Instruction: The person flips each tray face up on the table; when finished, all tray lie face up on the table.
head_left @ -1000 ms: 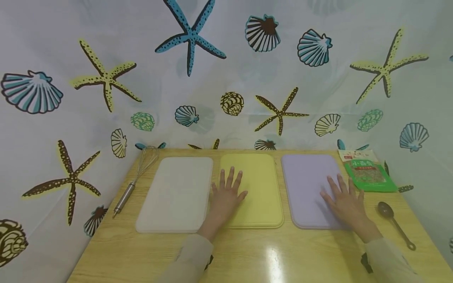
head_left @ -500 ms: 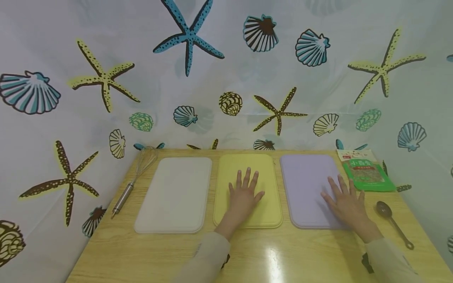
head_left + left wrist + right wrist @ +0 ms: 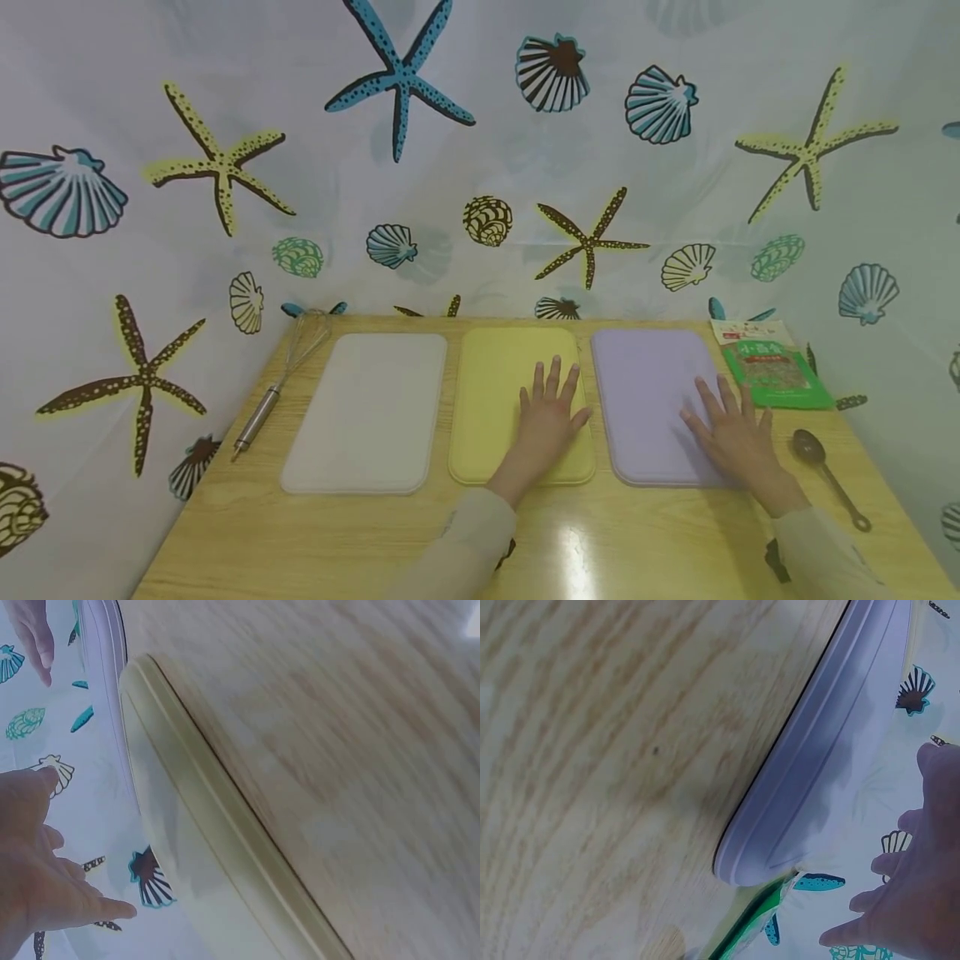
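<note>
Three flat rectangular boards with rounded corners lie side by side in the head view: a white board point(image 3: 367, 412), a yellow board point(image 3: 487, 375) and a purple board point(image 3: 648, 367). My left hand point(image 3: 546, 429) is over the right part of the yellow board, fingers spread and holding nothing. In the left wrist view that hand point(image 3: 45, 870) appears raised above the yellow board's edge point(image 3: 217, 802). Over the right side of the purple board is my right hand point(image 3: 738, 437), also spread and bare. The right wrist view shows it point(image 3: 915, 877) apart from the purple board point(image 3: 802, 772).
A whisk point(image 3: 273, 392) lies left of the white board. At the right, a green and white packet point(image 3: 776, 375) with printed characters lies near the back, with a dark spoon point(image 3: 828, 475) in front of it. A curtain with shells and starfish point(image 3: 480, 150) surrounds the wooden table point(image 3: 300, 542).
My left hand has moved right across the yellow board, from its left edge to its right part. The right hand stays over the purple board. The view has shifted slightly.
</note>
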`<state>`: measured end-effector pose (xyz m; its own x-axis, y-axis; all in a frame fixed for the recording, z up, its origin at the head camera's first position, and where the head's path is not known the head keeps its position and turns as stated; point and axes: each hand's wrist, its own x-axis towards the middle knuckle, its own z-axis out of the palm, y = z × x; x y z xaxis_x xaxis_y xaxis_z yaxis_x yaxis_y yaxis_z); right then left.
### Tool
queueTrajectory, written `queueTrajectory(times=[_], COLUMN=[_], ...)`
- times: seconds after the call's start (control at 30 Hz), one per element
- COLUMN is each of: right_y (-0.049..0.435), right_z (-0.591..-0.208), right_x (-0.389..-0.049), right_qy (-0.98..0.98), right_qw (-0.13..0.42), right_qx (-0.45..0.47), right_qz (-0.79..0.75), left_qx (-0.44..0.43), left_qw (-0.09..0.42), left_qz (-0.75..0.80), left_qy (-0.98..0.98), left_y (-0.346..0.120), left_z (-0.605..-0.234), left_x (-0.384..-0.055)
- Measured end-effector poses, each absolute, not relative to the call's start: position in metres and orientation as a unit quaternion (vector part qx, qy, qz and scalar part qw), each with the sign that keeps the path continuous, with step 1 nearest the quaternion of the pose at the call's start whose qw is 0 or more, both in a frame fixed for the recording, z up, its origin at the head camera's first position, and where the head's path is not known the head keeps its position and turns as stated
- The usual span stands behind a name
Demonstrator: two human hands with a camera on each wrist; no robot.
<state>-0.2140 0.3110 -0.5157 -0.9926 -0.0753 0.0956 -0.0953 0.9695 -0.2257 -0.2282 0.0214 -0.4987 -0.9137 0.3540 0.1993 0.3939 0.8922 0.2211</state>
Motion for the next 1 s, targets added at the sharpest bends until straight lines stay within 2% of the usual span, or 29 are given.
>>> queueTrajectory(times=[0.23,0.5,0.67,1.0], right_y=[0.318,0.322,0.320,0.321], right_z=[-0.523,-0.528,-0.526,-0.527], right_x=[-0.214,-0.213,-0.211,-0.210], right_qy=[-0.991,-0.991,-0.990,-0.988], right_qw=[0.039,0.022,0.013,0.013], right_qx=[0.038,0.031,0.029,0.025], right_qz=[0.125,0.130,0.134,0.154], left_qx=[-0.224,-0.206,-0.207,-0.184], left_qw=[0.100,0.049,0.043,-0.031], left_qz=[-0.142,-0.164,-0.178,-0.320], left_qy=[-0.959,-0.964,-0.961,-0.929], left_y=[0.046,0.071,0.082,0.098], left_z=[-0.505,-0.509,-0.515,-0.516], left_x=[-0.226,-0.225,-0.224,-0.220])
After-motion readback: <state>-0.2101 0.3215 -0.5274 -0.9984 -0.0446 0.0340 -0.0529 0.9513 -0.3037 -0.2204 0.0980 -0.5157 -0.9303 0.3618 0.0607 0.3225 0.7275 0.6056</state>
